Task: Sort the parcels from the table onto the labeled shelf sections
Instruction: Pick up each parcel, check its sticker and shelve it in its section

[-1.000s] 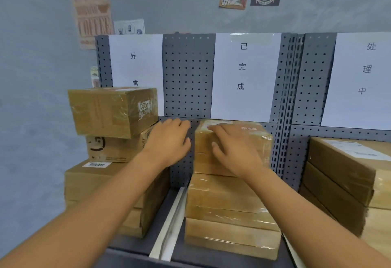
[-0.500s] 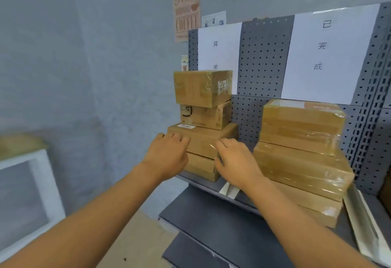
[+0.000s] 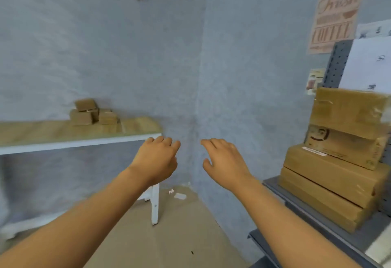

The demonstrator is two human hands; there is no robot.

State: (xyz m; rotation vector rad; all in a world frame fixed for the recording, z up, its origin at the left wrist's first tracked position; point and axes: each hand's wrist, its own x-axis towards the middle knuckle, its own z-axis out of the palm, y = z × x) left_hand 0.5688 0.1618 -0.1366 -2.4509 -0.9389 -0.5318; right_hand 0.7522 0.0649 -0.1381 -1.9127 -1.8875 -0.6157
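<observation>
On the tabletop (image 3: pixel 63 134) at far left, against the grey wall, sat a small heap of brown parcels (image 3: pixel 93 112), blurred, one perched on top of the others. At far right I noted a stack of parcels (image 3: pixel 338 162) on the grey shelf (image 3: pixel 296 204), a white label sheet (image 3: pixel 370 64) on the pegboard behind it; its characters were too smeared to read. Between the two, both arms reached forward in mid-air. Left hand (image 3: pixel 157 157): grip released, fingers loosely curled, holding nothing. Right hand (image 3: pixel 225 159): grip released, fingers spread, holding nothing. Neither touched a parcel. A coffee poster (image 3: pixel 335 20) hung on the wall above the shelf.
</observation>
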